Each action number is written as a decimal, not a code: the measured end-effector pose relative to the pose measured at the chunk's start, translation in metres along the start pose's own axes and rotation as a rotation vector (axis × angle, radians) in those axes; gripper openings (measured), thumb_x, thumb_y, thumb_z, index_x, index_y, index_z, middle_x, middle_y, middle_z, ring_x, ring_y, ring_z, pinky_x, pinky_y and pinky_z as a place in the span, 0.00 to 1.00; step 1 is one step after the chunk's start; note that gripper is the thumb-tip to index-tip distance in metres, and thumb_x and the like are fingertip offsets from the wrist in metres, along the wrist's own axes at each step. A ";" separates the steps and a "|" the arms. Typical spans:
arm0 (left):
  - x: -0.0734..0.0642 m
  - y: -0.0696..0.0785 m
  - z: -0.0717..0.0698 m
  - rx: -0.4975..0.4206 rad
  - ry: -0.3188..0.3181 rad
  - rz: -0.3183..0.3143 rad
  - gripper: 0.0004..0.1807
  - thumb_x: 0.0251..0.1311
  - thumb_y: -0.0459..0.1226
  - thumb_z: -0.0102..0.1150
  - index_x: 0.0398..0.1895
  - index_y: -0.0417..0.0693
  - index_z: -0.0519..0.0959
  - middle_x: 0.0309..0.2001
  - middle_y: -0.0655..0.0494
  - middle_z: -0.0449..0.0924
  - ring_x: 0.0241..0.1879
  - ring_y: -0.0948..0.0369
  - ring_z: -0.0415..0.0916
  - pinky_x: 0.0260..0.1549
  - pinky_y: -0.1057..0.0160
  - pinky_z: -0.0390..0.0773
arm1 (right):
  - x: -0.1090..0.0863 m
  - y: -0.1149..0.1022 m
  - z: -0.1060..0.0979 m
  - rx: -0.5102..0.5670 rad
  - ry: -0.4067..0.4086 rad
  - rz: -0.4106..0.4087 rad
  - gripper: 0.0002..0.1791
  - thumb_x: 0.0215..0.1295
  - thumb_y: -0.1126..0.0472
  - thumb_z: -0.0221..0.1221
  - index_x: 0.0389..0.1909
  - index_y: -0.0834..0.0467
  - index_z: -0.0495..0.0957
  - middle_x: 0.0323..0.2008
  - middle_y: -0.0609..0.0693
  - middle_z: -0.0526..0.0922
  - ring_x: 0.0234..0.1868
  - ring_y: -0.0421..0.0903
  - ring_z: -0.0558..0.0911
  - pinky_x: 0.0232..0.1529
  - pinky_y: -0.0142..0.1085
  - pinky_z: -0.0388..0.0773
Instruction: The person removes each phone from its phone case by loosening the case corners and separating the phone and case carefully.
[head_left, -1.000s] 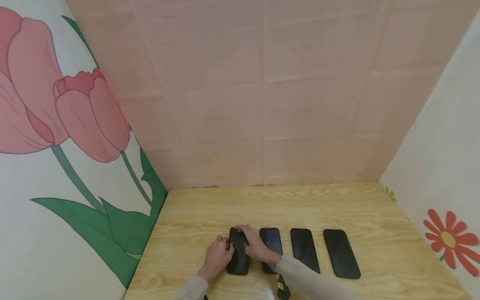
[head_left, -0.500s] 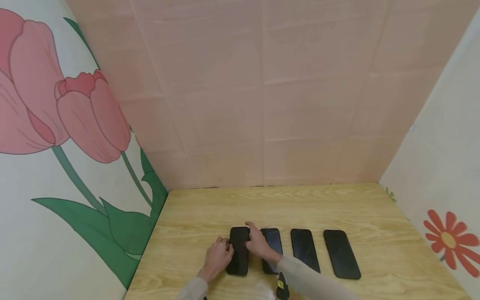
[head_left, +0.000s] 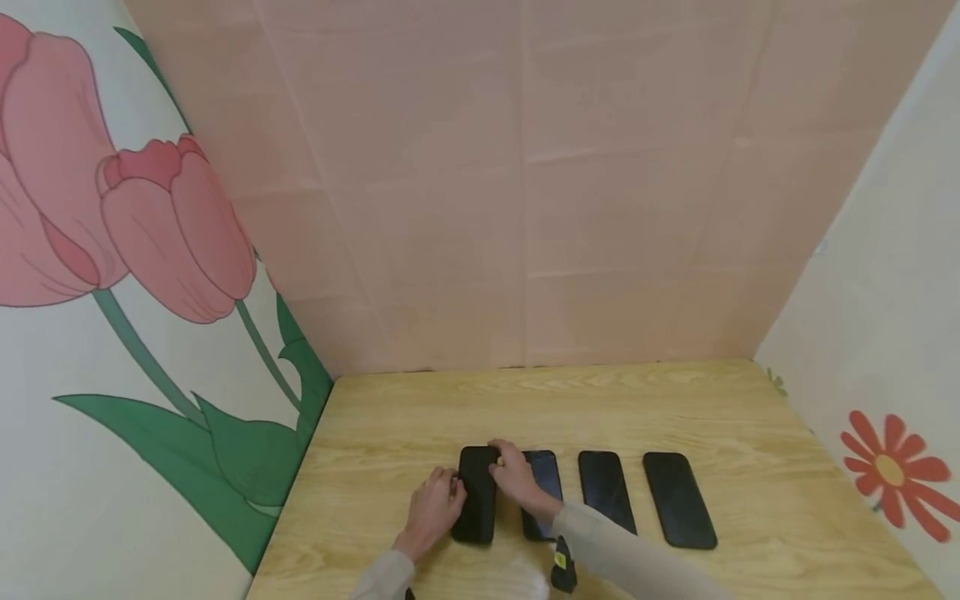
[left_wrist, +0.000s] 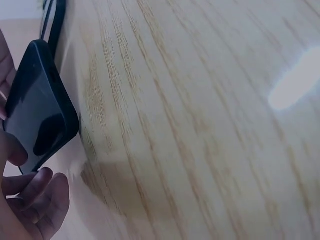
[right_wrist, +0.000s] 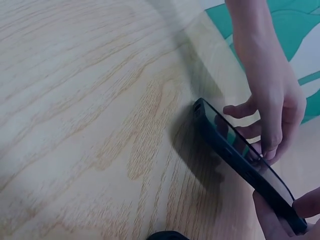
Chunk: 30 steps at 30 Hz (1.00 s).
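A black smartphone (head_left: 476,496), leftmost of the row, is held by both hands between them, its near end casting a shadow on the table. My left hand (head_left: 432,510) is at its left long edge; in the left wrist view the thumb (left_wrist: 15,150) overlaps the dark screen while the other fingers lie under the edge. At the far right corner my right hand (head_left: 517,477) pinches the smartphone, thumb on top and a finger beneath in the right wrist view. The right hand partly covers the second smartphone (head_left: 546,479).
Two more dark smartphones, one in the middle (head_left: 604,487) and one at the right (head_left: 679,500), lie on the wood-grain table (head_left: 390,417). A black wrist strap piece (head_left: 562,567) shows by the right sleeve. Walls with painted flowers flank the table, and a pinkish covering rises behind.
My right hand has shifted from across the smartphone's upper face to its far right corner, uncovering more of the screen. The left hand keeps its place at the left edge.
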<state>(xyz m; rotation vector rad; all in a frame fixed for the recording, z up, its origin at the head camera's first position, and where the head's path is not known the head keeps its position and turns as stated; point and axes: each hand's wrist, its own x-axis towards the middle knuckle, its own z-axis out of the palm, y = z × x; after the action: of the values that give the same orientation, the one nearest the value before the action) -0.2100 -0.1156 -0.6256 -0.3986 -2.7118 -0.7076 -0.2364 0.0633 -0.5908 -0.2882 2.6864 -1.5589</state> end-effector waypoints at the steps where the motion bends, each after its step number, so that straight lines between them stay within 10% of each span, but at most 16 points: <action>1: 0.001 0.000 0.000 -0.003 -0.001 0.001 0.05 0.61 0.33 0.62 0.36 0.39 0.81 0.28 0.56 0.74 0.23 0.63 0.73 0.21 0.62 0.75 | 0.000 -0.001 -0.001 0.008 -0.001 0.007 0.22 0.64 0.74 0.55 0.60 0.73 0.70 0.56 0.70 0.74 0.53 0.65 0.76 0.49 0.58 0.74; 12: 0.001 -0.001 0.001 -0.055 -0.032 -0.014 0.07 0.67 0.37 0.57 0.37 0.42 0.83 0.26 0.62 0.74 0.23 0.68 0.70 0.21 0.65 0.72 | -0.003 -0.005 -0.008 0.070 0.012 0.033 0.22 0.63 0.75 0.55 0.60 0.70 0.71 0.52 0.64 0.76 0.54 0.61 0.75 0.51 0.59 0.72; 30: 0.006 0.008 0.000 -0.139 0.005 0.016 0.16 0.75 0.42 0.49 0.40 0.42 0.83 0.30 0.58 0.81 0.29 0.66 0.77 0.26 0.63 0.78 | -0.007 -0.021 -0.030 0.103 0.032 -0.019 0.24 0.62 0.76 0.54 0.61 0.67 0.72 0.51 0.63 0.76 0.30 0.46 0.75 0.28 0.39 0.74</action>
<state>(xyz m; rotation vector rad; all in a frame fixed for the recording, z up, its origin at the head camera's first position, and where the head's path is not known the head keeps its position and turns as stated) -0.2122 -0.1075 -0.6200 -0.4504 -2.6601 -0.8948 -0.2298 0.0803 -0.5581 -0.2881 2.6227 -1.7152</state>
